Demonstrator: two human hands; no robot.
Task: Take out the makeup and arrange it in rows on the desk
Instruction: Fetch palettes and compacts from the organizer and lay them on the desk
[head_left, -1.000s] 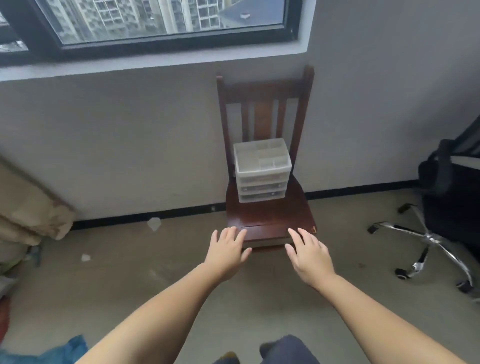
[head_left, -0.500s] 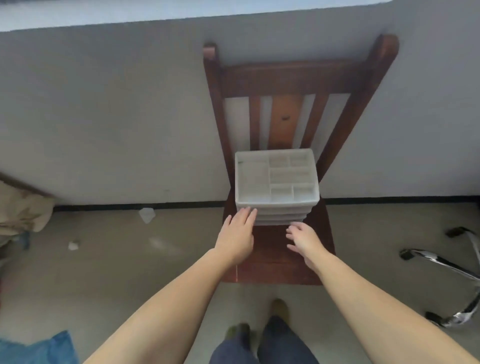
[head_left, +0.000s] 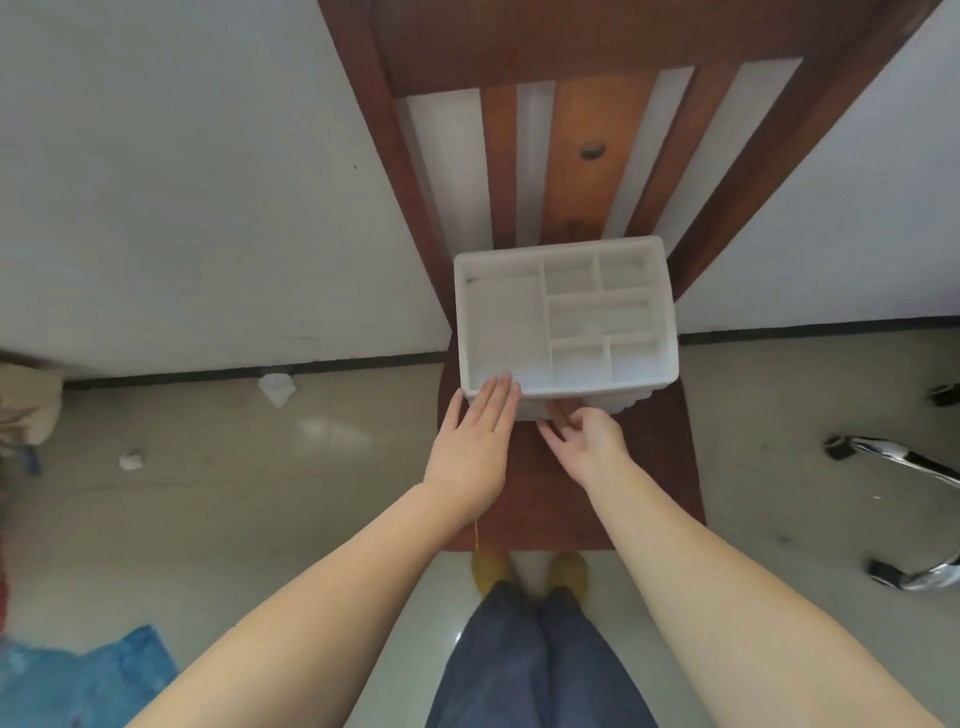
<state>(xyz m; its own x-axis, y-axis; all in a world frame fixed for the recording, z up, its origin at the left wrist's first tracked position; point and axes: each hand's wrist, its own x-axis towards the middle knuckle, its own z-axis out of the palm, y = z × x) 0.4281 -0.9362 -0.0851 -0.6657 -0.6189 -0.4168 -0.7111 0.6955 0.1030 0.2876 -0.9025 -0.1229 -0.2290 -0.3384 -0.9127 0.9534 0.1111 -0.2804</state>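
Note:
A white plastic drawer organiser (head_left: 566, 317) stands on the seat of a dark wooden chair (head_left: 545, 499), against the chair's back. Its top tray is split into several compartments, and none of them shows any makeup. My left hand (head_left: 475, 447) lies flat with straight fingers, fingertips touching the organiser's front left corner. My right hand (head_left: 584, 441) is turned palm-left in front of the drawers, its fingertips reaching under the top tray at the drawer fronts. Whether those fingers hold a drawer handle is hidden.
The chair stands against a grey wall with a black skirting strip. Crumpled white paper (head_left: 278, 387) lies on the floor to the left, blue fabric (head_left: 78, 680) at bottom left. An office chair's chrome base (head_left: 904, 462) is at the right. My feet are under the seat's front edge.
I have come closer and now look steeply down on the organiser. Both hands moved forward from the seat's front edge to the organiser's front.

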